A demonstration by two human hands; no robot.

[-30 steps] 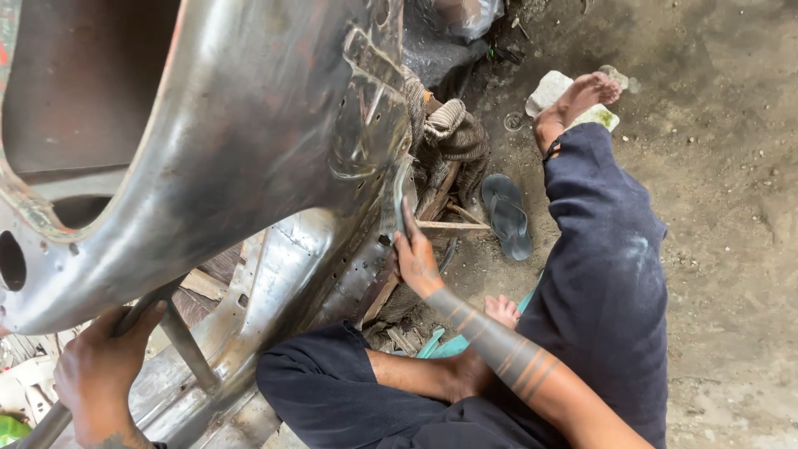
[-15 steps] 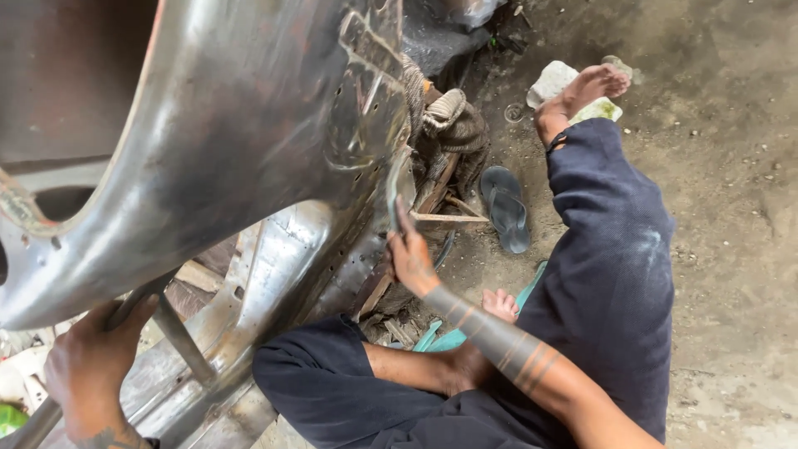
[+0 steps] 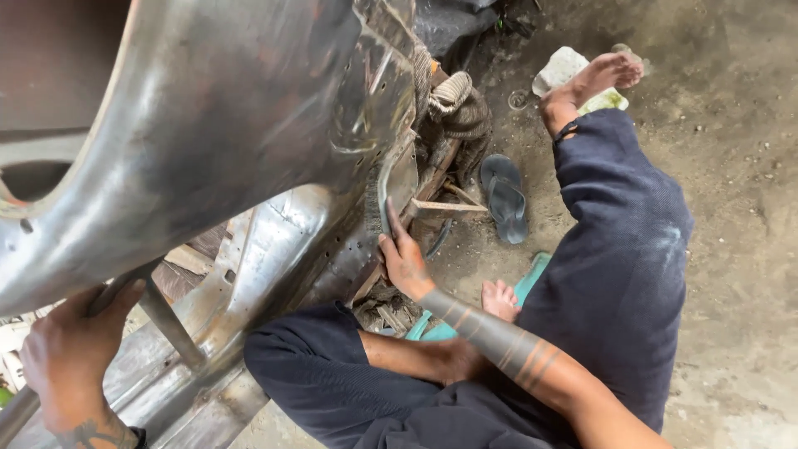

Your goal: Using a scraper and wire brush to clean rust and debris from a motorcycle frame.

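Pressing my right hand (image 3: 405,262), fingers flat and spread, against the lower edge of the curved bare-steel body panel (image 3: 249,141) just above it, while my left hand (image 3: 71,357) wraps a grey metal bar (image 3: 125,293) far leftward.

metal panel (image 3: 208,125) cut off at top (and left), right hand (image 3: 403,262) fingertips hidden behind its edge

Left hand (image 3: 73,362) curled shut in a grip; right hand (image 3: 405,259) flat, fingers extended upward.
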